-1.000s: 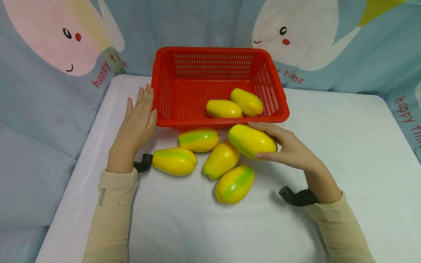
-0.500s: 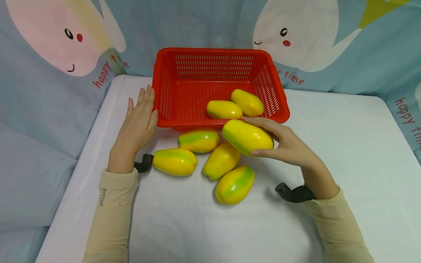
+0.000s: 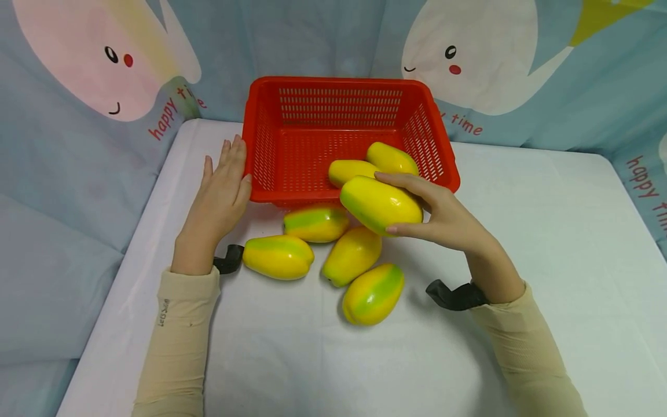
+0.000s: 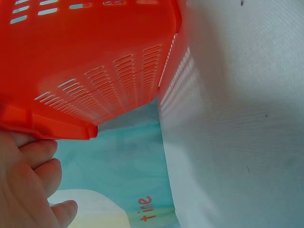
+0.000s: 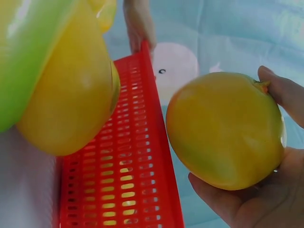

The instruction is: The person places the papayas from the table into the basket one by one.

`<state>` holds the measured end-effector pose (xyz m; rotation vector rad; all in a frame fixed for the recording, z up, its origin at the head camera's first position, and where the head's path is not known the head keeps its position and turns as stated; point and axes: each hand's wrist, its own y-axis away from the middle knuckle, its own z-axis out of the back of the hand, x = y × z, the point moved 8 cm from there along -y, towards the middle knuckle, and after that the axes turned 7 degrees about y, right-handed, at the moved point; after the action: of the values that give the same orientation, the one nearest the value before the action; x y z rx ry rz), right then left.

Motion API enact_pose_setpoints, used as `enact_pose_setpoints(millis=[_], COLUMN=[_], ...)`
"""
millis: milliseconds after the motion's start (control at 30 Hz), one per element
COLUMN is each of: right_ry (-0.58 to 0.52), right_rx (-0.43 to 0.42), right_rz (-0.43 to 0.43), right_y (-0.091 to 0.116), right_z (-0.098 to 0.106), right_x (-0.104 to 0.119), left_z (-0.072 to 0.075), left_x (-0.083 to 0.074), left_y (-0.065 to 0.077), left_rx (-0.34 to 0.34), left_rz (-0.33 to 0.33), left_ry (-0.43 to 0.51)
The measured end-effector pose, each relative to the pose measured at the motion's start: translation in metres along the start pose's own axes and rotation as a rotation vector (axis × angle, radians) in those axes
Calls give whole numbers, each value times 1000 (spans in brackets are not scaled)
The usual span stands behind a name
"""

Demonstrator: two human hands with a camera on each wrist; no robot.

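Looks like the loading step to me: right hand (image 3: 443,211) has a fruit (image 3: 380,205) gripped, just above the front rim (image 3: 302,196) of the basket (image 3: 307,147). The left hand (image 3: 216,197) lies straight-fingered against the basket's left side. Two fruits (image 3: 350,171) are inside, four more (image 3: 316,225) on the bench (image 3: 292,359). Next move, I'd guess, calls for clearing that rim, then an easy release beside the pair.
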<state>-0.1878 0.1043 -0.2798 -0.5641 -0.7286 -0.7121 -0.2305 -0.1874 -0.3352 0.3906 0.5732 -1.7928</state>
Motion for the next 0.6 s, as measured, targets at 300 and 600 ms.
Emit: enact_pose_setpoints(millis=[300, 600], right_ry=[0, 17], right_rx=[4, -3], right_rz=[27, 73], right_y=[-20, -30], right_z=[-6, -10], right_x=[10, 11], left_z=[0, 0], left_x=[0, -1], left_y=[0, 0], left_rx=[1, 2], left_rz=[3, 8], left_ry=[5, 0])
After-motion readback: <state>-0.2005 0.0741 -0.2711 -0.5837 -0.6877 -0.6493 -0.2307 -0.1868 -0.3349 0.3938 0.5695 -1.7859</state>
